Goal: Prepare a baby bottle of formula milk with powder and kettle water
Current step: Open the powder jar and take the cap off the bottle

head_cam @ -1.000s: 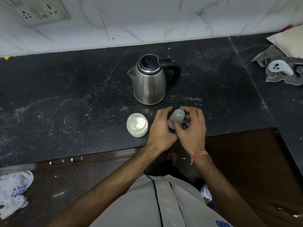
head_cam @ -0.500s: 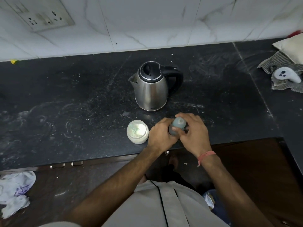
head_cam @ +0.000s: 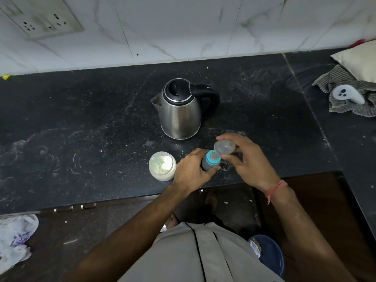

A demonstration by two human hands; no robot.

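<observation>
Hands, 2, both busy nr front edge of counter (head_cam: 81, 119), approx mid-length. Left hand (head_cam: 193, 174): fingers and thumb curled round body of baby bottle (head_cam: 209, 162), holding it upright on the counter; blue collar w/ teat showing at top. Right hand (head_cam: 250, 161): fingertips pinch clear dome cap (head_cam: 224, 147), held off the bottle, tilted, just above and right of the teat; red thread band at wrist.

Powder jar (head_cam: 162, 166): open, pale powder inside, just left of left hand, nr front edge. Whether it touches the hand: can't tell.

Kettle (head_cam: 180, 110): steel body, black lid shut, black handle to the right, spout to the left; stands behind the bottle, toward mid-depth of counter, apart from both hands.

Right end of counter, by back corner: striped cloth (head_cam: 345, 88), white controller-like item (head_cam: 349, 94) lying on it, cushion (head_cam: 360, 60) behind.

Wall behind: marble-look tiles, socket plate (head_cam: 42, 19) over left part of counter.
</observation>
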